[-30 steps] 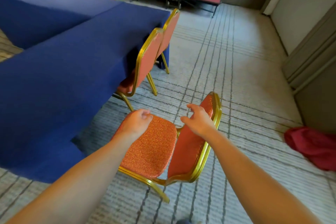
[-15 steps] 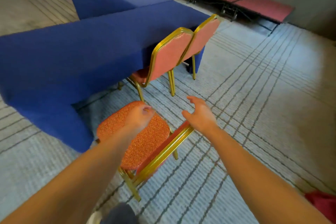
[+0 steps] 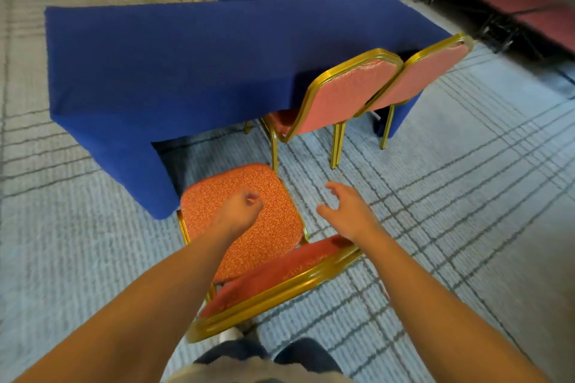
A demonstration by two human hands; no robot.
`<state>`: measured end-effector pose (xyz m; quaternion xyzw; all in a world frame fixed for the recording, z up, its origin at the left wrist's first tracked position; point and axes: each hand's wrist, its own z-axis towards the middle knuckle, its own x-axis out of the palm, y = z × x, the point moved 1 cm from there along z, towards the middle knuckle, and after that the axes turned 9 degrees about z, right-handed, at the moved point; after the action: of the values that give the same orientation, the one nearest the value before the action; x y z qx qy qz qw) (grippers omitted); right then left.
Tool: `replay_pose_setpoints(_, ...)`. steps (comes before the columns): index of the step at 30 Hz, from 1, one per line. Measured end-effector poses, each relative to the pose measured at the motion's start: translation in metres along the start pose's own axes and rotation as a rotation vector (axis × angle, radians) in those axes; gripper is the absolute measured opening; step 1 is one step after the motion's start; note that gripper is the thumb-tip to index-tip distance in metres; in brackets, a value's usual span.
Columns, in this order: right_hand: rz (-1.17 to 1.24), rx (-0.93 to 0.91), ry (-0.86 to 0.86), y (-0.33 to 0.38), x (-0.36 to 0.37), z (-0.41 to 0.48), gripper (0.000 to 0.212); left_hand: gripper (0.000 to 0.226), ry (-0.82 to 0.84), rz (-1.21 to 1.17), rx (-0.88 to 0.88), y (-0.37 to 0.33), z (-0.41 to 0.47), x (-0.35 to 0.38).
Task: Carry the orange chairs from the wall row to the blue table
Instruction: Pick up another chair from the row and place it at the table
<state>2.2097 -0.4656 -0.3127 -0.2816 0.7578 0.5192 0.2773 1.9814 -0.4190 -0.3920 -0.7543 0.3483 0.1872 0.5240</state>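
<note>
Orange chair standing on the carpet directly beneath both hands, its seat toward the corner of the blue tabletop. The backrest is nearest the person, its rail running lower left to upper right. Left hand, fingers curled and holding nothing, hovers over the seat. Right hand, spread and empty, hangs just above the rail's right end and is the nearer to it.
</note>
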Motion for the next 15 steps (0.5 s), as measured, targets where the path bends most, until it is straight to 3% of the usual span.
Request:
replay_pose_setpoints(7, -0.129, 0.072, 0.279, -0.011, 0.017, 0.063, 0.069, 0.034, -0.030, -0.098, -0.158, 0.010, 0.010, 0.007)
replay_pose_setpoints(15, -0.238, 0.002, 0.605, -0.025, 0.054, 0.123, 0.064, 0.035, -0.131, -0.133, -0.531, 0.044, 0.000, 0.014)
